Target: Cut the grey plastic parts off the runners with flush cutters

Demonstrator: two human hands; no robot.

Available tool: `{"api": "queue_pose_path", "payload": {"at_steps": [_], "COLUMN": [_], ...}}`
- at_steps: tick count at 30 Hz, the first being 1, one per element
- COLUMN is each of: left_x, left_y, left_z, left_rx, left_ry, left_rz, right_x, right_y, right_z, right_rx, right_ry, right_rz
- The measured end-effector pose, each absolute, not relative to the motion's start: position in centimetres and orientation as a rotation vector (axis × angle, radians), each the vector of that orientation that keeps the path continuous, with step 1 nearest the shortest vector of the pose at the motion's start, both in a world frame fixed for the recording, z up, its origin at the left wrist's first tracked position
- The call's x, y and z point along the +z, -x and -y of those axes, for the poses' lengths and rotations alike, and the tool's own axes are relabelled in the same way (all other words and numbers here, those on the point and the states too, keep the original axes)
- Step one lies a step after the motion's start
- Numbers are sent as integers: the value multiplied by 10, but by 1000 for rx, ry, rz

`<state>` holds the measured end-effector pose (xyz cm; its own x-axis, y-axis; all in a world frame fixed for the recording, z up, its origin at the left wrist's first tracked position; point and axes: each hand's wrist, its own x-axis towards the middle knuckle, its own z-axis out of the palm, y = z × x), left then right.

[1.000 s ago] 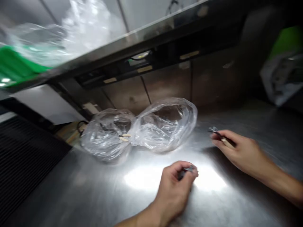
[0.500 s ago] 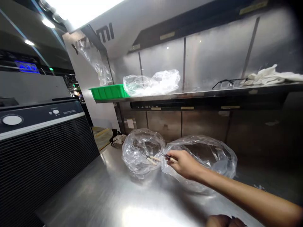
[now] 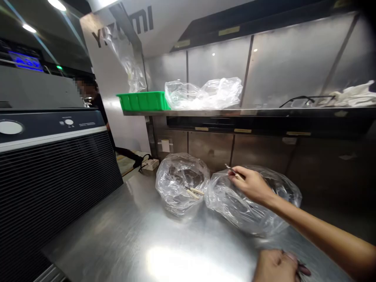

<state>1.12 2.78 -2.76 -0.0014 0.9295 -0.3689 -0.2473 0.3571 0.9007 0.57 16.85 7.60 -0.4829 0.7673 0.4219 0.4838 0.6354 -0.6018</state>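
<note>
Two clear plastic bags sit side by side toward the back edge of the worktop [image 3: 132,223]: the left bag [image 3: 169,182] nearer the back left corner, the right bag [image 3: 221,199] farther along that edge. Your right hand [image 3: 249,183] is over the right bag, its fingers pinching a slim tool [image 3: 239,177] whose dark tip points up and leftward; you cannot tell from this view whether the hand touches the plastic. Another, pale-handled tool [image 3: 195,192] lies at the left bag's right side, though whether inside or on top is unclear. Your left hand [image 3: 273,267] is curled nearer you, toward the worktop's right side, too blurred to tell what its fingers grip. Above the back edge, a shelf [image 3: 264,113] carries a green bin [image 3: 142,102] at its left end, more clear plastic [image 3: 217,94] just beside that, and white cloth [image 3: 357,96] toward the right.
</note>
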Motion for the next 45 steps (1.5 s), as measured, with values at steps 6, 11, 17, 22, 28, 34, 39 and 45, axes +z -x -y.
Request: {"api": "queue_pose_path", "payload": {"at_steps": [6, 11, 17, 22, 28, 34, 39, 45], "left_x": [-22, -7, 2, 2, -2, -5, -5, -3], "left_y": [4, 2, -13, -11, -3, 0, -1, 0], "left_z": [-24, -18, -13, -7, -7, -10, -8, -10], "left_rx": [1027, 1075, 993, 941, 953, 944, 963, 943], "left_ry": [-751, -775, -932, -997, -917, -828, -831, -825], "left_rz": [-1031, -1016, -1012, -1084, -985, -990, -1010, -1004], "right_x": [34, 11, 13, 11, 6, 5, 5, 5], "right_y": [-148, -198, -193, -201, -206, -205, -206, -206], "right_z": [-135, -77, -43, -47, -49, -49, -48, -49], "right_rx": [453, 590, 1073, 1222, 1259, 1297, 1242, 1235], "right_ry": [1206, 1239, 1027, 1038, 1098, 1105, 1151, 1151], "right_rz": [1856, 1848, 1910, 1835, 1825, 1819, 1842, 1843]}}
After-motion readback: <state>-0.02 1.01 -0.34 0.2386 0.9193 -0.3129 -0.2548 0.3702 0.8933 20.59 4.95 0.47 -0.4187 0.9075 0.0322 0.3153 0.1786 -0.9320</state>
